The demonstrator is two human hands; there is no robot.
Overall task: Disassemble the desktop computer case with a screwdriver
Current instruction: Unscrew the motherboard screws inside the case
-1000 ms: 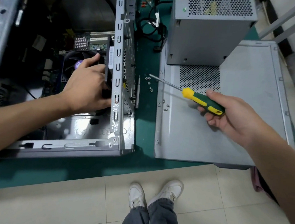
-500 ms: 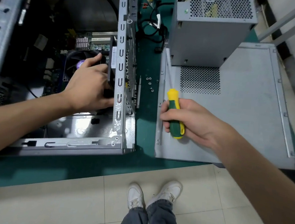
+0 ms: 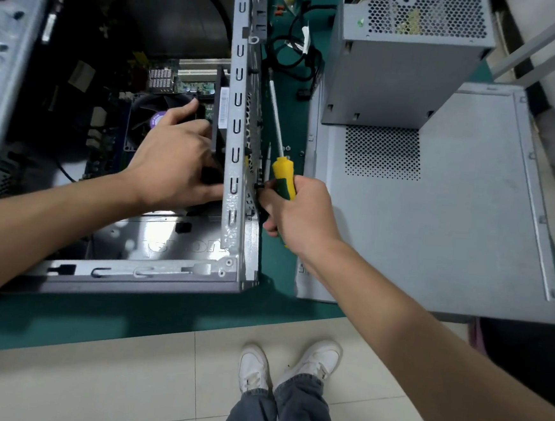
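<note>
The open grey computer case [image 3: 233, 207] lies on the green bench at the left, its motherboard and CPU fan exposed. My left hand [image 3: 174, 159] reaches inside and grips a black flat component [image 3: 219, 112] that stands against the case's perforated rear wall. My right hand [image 3: 297, 212] holds the yellow-and-green screwdriver [image 3: 283, 177] by its handle just outside that wall. The shaft points away from me along the wall. My right fingertips touch a small black part on the wall's outer face.
A removed grey side panel [image 3: 467, 225] lies on the bench at the right, with the power supply box [image 3: 401, 60] standing on its far end. Loose screws [image 3: 287, 148] and black cables [image 3: 301, 56] lie on the green mat between case and panel. The bench edge is near my feet.
My right hand has carried the screwdriver from over the side panel leftward to the case's rear wall, turning the shaft to point away from me. My left hand has stayed on the black component.
</note>
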